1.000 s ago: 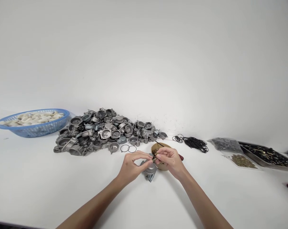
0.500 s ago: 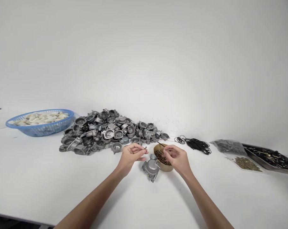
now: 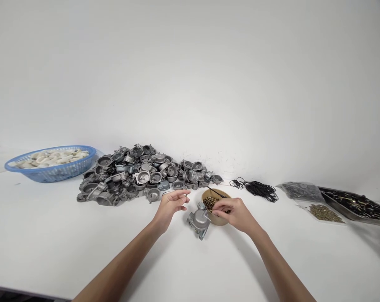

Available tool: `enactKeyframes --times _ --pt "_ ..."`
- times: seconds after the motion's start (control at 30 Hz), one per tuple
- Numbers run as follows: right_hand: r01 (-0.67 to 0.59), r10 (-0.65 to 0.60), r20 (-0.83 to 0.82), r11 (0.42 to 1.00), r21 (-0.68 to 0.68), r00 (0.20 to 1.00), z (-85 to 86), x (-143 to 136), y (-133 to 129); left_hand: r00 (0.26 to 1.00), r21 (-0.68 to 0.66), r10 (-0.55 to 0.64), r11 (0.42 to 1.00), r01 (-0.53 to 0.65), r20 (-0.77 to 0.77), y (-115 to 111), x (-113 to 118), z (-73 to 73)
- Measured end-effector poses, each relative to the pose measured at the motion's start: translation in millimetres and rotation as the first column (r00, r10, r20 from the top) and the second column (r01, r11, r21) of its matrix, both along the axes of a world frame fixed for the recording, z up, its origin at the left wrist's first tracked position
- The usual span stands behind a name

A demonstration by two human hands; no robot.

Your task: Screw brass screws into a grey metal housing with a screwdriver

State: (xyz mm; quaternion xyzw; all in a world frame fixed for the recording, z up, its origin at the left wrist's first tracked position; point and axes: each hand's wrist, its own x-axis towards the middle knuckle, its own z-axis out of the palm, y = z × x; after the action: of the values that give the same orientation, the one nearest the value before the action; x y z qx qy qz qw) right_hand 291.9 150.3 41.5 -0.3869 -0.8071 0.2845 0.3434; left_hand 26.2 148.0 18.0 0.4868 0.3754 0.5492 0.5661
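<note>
Now our left hand (image 3: 170, 205) hovers above table (image 3: 51, 235), fingers pinched on tiny screw (image 3: 187, 194), we think; too small to confirm. Our right hand (image 3: 235, 213) dips fingertips into brown bowl (image 3: 220, 220) of screws. Grey metal housing (image 3: 198, 219) lies between hands, touching bowl. Pile of castings (image 3: 139, 174) behind.

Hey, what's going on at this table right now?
A person sits at a white table working with small metal parts. The right hand reaches into a tan bowl of small brass screws, fingertips among them. The left hand is raised beside it, pinching something tiny. A grey cast metal housing lies between the hands, touched by neither. Behind are a pile of similar castings, a blue basket and black rubber rings.
</note>
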Motion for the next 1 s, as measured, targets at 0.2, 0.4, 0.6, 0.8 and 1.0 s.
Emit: enactKeyframes --times 0.2,0.4,0.6,0.8,1.0 --pt "-0.086 0.082 0.081 0.995 0.047 0.993 -0.6 -1.5 -1.0 0.963 0.148 0.018 0.989 0.023 -0.269 -1.9 0.1 7.0" --pt "-0.054 0.054 0.065 0.999 0.000 0.996 -8.4 -2.5 1.5 0.894 0.215 -0.046 0.964 0.156 -0.446 -6.6 -2.2 17.5" --pt "-0.066 0.067 0.063 0.998 -0.023 0.996 -8.0 -3.9 0.6 0.847 0.172 -0.088 0.963 0.206 -0.525 -3.4 -8.5 18.1" --pt "-0.100 0.100 0.073 0.995 -0.005 0.992 -6.2 -3.8 0.2 0.863 0.108 -0.168 0.963 0.246 -0.476 1.3 -11.0 11.4" --pt "-0.116 0.116 0.070 0.993 -0.004 0.991 -6.2 -4.0 -0.4 0.824 0.150 -0.143 0.953 0.265 -0.548 2.2 -12.2 8.1"
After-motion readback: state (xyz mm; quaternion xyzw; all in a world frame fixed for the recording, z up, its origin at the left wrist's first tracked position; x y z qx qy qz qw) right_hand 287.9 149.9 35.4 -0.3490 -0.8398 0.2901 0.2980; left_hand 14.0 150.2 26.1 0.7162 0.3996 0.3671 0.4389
